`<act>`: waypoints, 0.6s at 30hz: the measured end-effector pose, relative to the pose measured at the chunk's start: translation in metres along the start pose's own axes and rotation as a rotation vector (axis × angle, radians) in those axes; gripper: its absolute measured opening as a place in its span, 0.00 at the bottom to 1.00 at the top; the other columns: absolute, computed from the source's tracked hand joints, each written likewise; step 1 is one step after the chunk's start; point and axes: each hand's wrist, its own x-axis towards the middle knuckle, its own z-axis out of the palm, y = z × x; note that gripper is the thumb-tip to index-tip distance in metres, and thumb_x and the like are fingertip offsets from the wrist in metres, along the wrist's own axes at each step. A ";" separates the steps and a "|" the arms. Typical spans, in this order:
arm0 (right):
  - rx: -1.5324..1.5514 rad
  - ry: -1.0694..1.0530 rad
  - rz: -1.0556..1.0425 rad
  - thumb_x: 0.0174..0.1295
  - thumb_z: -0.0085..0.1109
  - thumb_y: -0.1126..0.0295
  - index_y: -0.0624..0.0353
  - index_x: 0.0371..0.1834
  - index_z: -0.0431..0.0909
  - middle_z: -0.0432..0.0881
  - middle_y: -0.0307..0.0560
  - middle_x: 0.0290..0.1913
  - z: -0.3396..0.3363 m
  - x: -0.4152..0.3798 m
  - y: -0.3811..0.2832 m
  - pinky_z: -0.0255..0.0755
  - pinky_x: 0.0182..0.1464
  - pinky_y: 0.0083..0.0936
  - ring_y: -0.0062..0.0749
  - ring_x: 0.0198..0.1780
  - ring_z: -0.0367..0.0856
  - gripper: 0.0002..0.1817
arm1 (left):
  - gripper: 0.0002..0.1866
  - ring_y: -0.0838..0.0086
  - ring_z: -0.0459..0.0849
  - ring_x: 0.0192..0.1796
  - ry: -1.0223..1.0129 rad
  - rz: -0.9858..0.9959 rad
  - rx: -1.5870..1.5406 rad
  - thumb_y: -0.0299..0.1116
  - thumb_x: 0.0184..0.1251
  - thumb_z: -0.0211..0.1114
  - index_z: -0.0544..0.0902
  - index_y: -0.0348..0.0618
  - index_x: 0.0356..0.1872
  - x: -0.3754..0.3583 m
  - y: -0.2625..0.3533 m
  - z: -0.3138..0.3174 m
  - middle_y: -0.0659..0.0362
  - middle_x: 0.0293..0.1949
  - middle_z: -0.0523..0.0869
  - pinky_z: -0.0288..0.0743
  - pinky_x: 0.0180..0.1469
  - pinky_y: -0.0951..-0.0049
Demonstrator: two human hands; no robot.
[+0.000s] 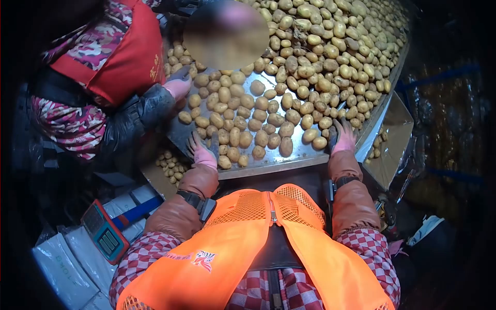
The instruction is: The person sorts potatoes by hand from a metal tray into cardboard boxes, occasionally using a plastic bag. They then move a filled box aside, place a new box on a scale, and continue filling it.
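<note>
Many potatoes [275, 121] lie loose on a metal sorting table [305, 153] in front of me. At the table's near left corner, my left hand [202, 152], in a pink glove with dark fingers, has its fingers apart beside the nearest potatoes. My right hand [343, 137], gloved the same way, rests by the near right edge with its fingers stretched forward next to the potatoes. Neither hand shows anything in its grasp. Whether the fingertips touch single potatoes is hard to see.
A big potato heap [336, 46] covers the table's far side. A co-worker in a red apron [132, 57] reaches in from the left with a gloved hand [178, 87]. Open boxes [395, 142] with potatoes flank the table. A digital scale [106, 235] stands left, by white packages [67, 258].
</note>
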 end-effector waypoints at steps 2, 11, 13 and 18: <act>-0.007 -0.011 -0.011 0.69 0.53 0.54 0.41 0.67 0.74 0.68 0.43 0.72 0.002 0.001 0.004 0.46 0.78 0.51 0.41 0.74 0.62 0.23 | 0.32 0.52 0.63 0.73 -0.074 0.315 0.175 0.48 0.60 0.68 0.74 0.57 0.67 0.009 0.050 -0.040 0.53 0.70 0.71 0.50 0.75 0.43; 0.014 -0.077 0.054 0.65 0.56 0.58 0.38 0.68 0.72 0.68 0.40 0.74 0.002 0.003 0.010 0.44 0.79 0.48 0.39 0.76 0.61 0.26 | 0.15 0.56 0.72 0.69 -0.692 1.078 0.322 0.39 0.65 0.64 0.85 0.64 0.53 0.068 0.252 0.002 0.56 0.67 0.74 0.57 0.72 0.44; 0.014 -0.072 0.055 0.68 0.54 0.54 0.38 0.67 0.74 0.69 0.39 0.73 0.004 0.006 0.011 0.44 0.79 0.49 0.38 0.75 0.62 0.24 | 0.16 0.57 0.74 0.67 -0.787 1.015 0.489 0.37 0.66 0.62 0.85 0.65 0.54 0.073 0.272 0.014 0.54 0.65 0.75 0.62 0.69 0.46; 0.026 -0.049 0.069 0.67 0.54 0.55 0.39 0.64 0.77 0.71 0.39 0.72 0.005 0.004 0.010 0.43 0.80 0.49 0.39 0.74 0.64 0.22 | 0.16 0.60 0.83 0.58 -0.813 1.020 0.735 0.38 0.69 0.58 0.84 0.62 0.55 0.069 0.291 0.028 0.52 0.61 0.77 0.78 0.54 0.56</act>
